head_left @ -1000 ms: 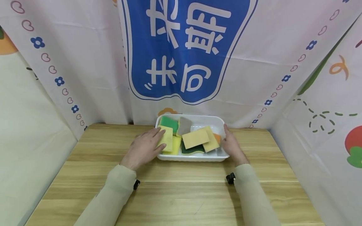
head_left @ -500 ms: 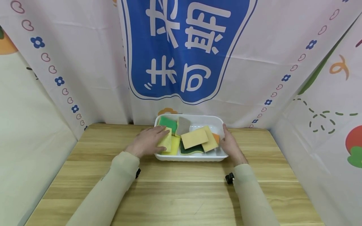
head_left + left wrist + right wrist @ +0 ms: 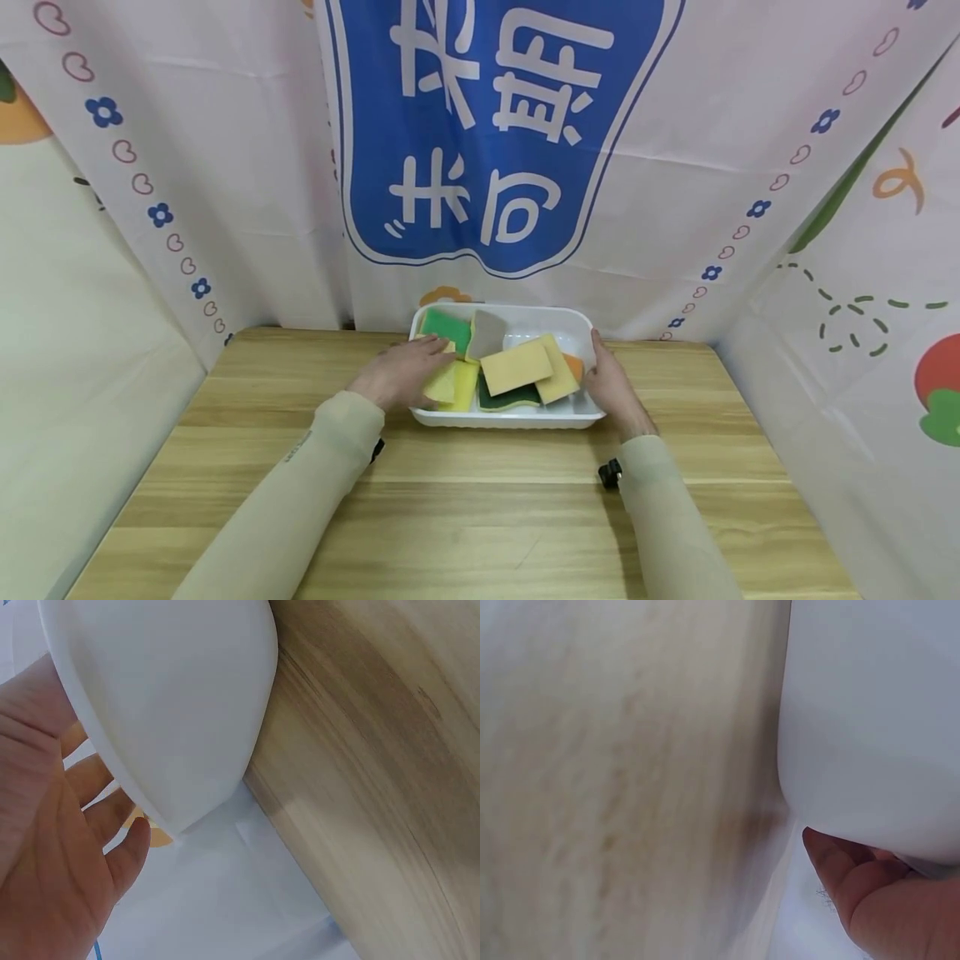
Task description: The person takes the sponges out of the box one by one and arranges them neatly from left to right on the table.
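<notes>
A white plastic tray (image 3: 525, 421) with several sponges stands at the back of the wooden table. My left hand (image 3: 401, 372) reaches over its left rim, fingers extended and lying on a pale yellow sponge (image 3: 441, 385). Seen from the left wrist, the loosely spread fingers cross above the tray's rim. My right hand (image 3: 611, 387) grips the tray's right end by the rim; the right wrist view catches its fingers (image 3: 832, 859) bent against the outer wall. Inside lie a green sponge (image 3: 447, 331), a grey one (image 3: 487, 335), a dark green one (image 3: 510, 397) and two stacked pale yellow ones (image 3: 517, 368).
A printed white cloth (image 3: 277, 208) hangs right behind the tray and along both sides. An orange sponge (image 3: 573, 367) shows partly beneath the pale ones. Bare wooden tabletop (image 3: 495, 508) stretches in front of the tray.
The tray has shifted slightly left, together with the right hand. My left hand has slid a little farther over the pale yellow sponge, and its forearm has swung to the right.
</notes>
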A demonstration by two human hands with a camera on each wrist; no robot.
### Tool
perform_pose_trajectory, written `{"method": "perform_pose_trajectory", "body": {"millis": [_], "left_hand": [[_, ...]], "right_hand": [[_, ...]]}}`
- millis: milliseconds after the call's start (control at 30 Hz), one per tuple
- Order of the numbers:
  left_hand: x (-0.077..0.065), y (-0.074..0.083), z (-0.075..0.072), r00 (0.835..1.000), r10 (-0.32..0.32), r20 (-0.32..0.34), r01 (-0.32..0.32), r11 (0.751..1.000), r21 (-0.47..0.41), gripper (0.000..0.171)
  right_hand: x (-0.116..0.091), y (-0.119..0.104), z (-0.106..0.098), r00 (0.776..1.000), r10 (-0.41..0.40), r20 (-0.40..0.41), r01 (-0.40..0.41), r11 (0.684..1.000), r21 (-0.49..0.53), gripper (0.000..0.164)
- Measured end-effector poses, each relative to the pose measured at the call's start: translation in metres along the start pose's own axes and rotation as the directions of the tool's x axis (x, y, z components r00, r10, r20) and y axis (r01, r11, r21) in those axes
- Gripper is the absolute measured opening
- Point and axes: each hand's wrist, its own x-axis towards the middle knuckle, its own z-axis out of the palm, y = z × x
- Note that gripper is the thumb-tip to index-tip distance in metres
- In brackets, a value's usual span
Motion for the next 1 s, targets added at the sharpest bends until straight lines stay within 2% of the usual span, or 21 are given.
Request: {"method": "perform_pose_trajectory", "body": {"millis": [167, 367, 500, 533, 667, 833, 1000], "left_hand": [[0.004, -0.001, -0.001, 1.000, 0.007, 0.023, -0.007, 1.000, 0.006, 0.082], [0.018, -0.020, 0.012, 0.999, 0.042, 0.007, -0.041, 0.998, -0.049, 0.068], [0.012, -0.017, 0.006, 0.999, 0.049, -0.003, -0.049, 0.996, -0.071, 0.062], [0.007, -0.011, -0.002, 0.999, 0.039, 0.012, -0.037, 0.996, -0.078, 0.060], [-0.003, -0.002, -0.009, 0.999, 0.040, -0.021, -0.041, 0.997, -0.065, 0.053], [-0.009, 0.004, -0.010, 0.995, 0.049, -0.090, -0.054, 0.997, -0.054, 0.048], [-0.009, 0.004, -0.005, 0.981, 0.044, -0.191, -0.057, 0.996, -0.064, 0.041]], "right_hand": [[-0.001, 0.000, -0.001, 1.000, -0.003, -0.001, 0.003, 1.000, -0.002, 0.093], [-0.001, 0.000, -0.002, 1.000, -0.001, 0.004, 0.001, 1.000, -0.007, 0.094], [-0.001, 0.000, -0.003, 1.000, 0.001, 0.011, -0.001, 1.000, -0.004, 0.095], [-0.002, 0.000, -0.003, 1.000, 0.001, 0.012, -0.001, 1.000, -0.001, 0.095], [-0.002, 0.000, -0.003, 1.000, -0.004, 0.012, 0.004, 1.000, 0.000, 0.096], [0.000, 0.002, -0.002, 1.000, -0.006, 0.008, 0.006, 1.000, -0.009, 0.093], [0.000, 0.002, -0.001, 1.000, 0.000, 0.006, 0.000, 1.000, -0.016, 0.092]]}}
